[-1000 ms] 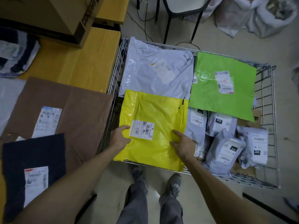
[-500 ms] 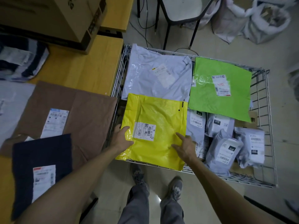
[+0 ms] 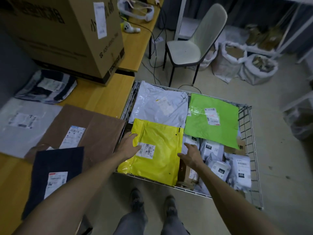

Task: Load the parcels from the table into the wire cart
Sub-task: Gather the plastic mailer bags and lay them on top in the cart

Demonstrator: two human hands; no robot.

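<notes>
Yellow parcel (image 3: 160, 160) lies flat in cart (image 3: 248, 143), near-left corner, overhanging rim. Left hand (image 3: 127, 148) fingers straight, touching its left edge; right hand (image 3: 191, 156) fingers spread, probably just off film. Likely soft, light, slippery: grip opposite edges. Brown parcel (image 3: 101, 131) on surface (image 3: 101, 97).

Wire cart (image 3: 248, 136): 1 yellow poly mailer (image 3: 160, 156), 1 green poly mailer (image 3: 203, 133), 1 large pale-grey poly mailer (image 3: 157, 107), at least 4 small grey poly bags (image 3: 220, 168). Worktop (image 3: 101, 95): 1 brown paper mailer (image 3: 101, 133), 1 navy mailer (image 3: 57, 160), 1 frosted mailer (image 3: 22, 134), 1 striped bagged parcel (image 3: 45, 87), 1 large cardboard box (image 3: 59, 39).
</notes>
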